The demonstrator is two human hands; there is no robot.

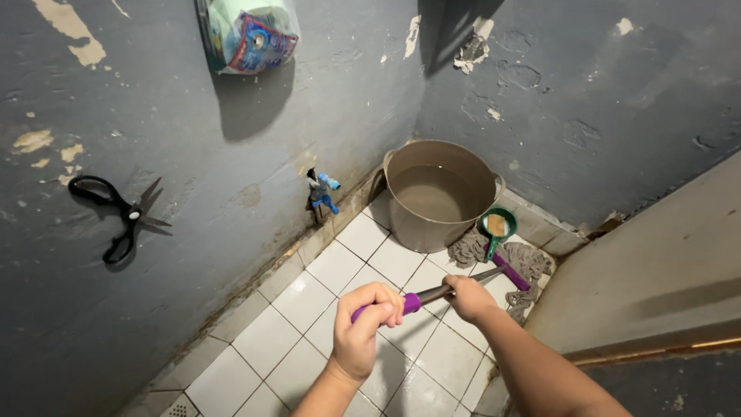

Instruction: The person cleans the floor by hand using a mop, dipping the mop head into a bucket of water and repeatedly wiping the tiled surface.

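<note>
**Mop gripped in both hands**

Hands close around the mop handle (432, 294): the left hand (363, 330) wraps its purple end, the right hand (468, 297) clasps the metal shaft further down. The grey mop head (529, 262) lies on the white tiled floor (309, 309) beside a water-filled bucket (438, 193). A green scoop (498, 225) rests against the bucket. Scissors (120, 212) hang on the wall.

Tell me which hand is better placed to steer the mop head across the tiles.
The right hand. It grips the mop handle lower down, nearer the mop head beside the bucket. The left hand grips the purple upper end, farther from it.
</note>
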